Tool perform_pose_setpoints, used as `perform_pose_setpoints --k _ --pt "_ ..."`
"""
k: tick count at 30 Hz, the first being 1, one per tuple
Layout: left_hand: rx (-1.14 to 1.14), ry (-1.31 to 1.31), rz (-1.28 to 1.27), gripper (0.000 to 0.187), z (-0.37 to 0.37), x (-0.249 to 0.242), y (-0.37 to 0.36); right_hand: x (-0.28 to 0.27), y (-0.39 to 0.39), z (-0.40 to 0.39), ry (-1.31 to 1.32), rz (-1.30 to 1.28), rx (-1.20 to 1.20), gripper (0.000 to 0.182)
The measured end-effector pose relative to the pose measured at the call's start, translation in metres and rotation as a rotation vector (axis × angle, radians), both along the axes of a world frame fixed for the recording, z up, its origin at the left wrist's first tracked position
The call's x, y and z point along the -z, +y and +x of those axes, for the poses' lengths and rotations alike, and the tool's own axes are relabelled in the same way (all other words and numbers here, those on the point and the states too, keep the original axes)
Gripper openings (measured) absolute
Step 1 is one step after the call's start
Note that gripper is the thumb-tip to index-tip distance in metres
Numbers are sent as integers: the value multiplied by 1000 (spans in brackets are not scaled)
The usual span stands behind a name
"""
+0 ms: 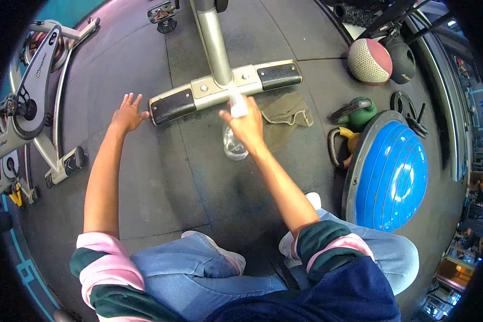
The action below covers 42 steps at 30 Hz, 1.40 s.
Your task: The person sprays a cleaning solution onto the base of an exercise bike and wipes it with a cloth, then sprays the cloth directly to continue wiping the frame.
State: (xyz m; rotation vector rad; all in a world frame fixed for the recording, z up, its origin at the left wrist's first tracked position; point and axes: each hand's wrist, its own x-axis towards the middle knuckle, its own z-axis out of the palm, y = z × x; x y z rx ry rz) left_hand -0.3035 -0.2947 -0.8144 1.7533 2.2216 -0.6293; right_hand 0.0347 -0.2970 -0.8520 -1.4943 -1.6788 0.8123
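My right hand (246, 124) is wrapped round the neck of a clear spray bottle (234, 146) with a white head, held in front of the middle of a machine's foot bar (212, 94). The bar is pale metal with black end caps, and a silver post (213, 48) rises from it. Fingers apart, my left hand (127, 115) hovers beside the left end cap and holds nothing. Just right of the bottle, a crumpled olive cloth (288, 111) lies on the floor against the bar.
To the right are a blue balance dome (394, 174), a green kettlebell (359, 114), a yellow kettlebell (351, 140), a pink and cream ball (370, 61) and a black ball (401, 61). An exercise bike (35, 96) stands at the left on the dark mat floor (139, 182).
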Motion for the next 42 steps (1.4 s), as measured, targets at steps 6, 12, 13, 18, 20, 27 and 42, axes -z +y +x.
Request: perform_pose_setpoints --k 6,12,13,18,20,27,42 --pt "1 0 -7 73 3 2 3 -4 8 11 -19 49 -36 37" --pt "0 4 -21 73 7 2 5 23 -44 -14 68 151 -195 49" --pt "-2 3 -27 73 8 3 4 25 -52 -21 89 214 -239 50" --pt "10 -5 -23 73 12 4 7 24 -50 -19 84 57 -523 69" --pt "11 -21 -21 74 13 6 6 25 -34 -2 -14 -140 -681 89" --pt "18 -36 -5 76 4 14 2 30 23 91 -345 -86 71 51" --pt "-44 -311 149 87 15 37 12 14 77 143 34 196 426 14"
